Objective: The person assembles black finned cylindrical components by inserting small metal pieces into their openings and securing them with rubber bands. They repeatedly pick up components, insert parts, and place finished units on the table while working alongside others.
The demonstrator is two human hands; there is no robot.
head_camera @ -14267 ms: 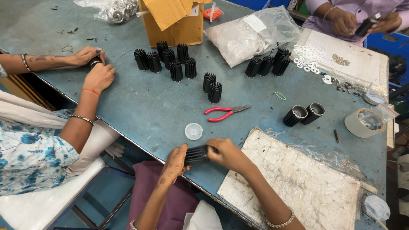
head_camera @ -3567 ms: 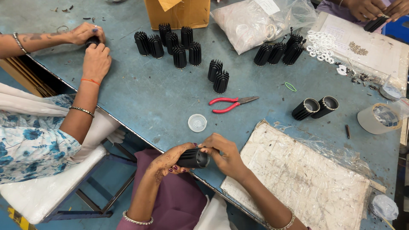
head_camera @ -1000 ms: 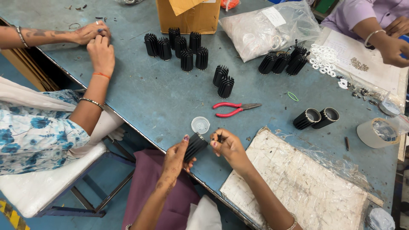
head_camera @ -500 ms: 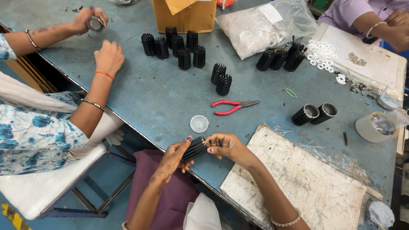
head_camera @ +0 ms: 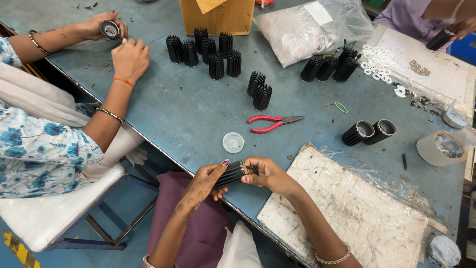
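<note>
A black finned cylinder [head_camera: 231, 173] lies sideways between my two hands at the near edge of the blue table [head_camera: 183, 114]. My left hand [head_camera: 205, 181] cups its left end from below. My right hand [head_camera: 266, 173] pinches its right end with the fingertips. A small white plastic lid [head_camera: 233, 142] rests on the table just beyond my hands. Red-handled pliers [head_camera: 271, 123] lie further out.
Groups of black finned cylinders [head_camera: 204, 48] stand at the table's middle and far side, two lie on their sides [head_camera: 369, 132]. A stained white board [head_camera: 357, 208] sits to my right. A cardboard box [head_camera: 218, 16], plastic bag [head_camera: 307, 31], tape roll [head_camera: 438, 148]. A person on the left holds a cylinder [head_camera: 110, 30].
My hands have kept the finned cylinder at the table edge, turning it a little. The person on the left has raised their cylinder off the table.
</note>
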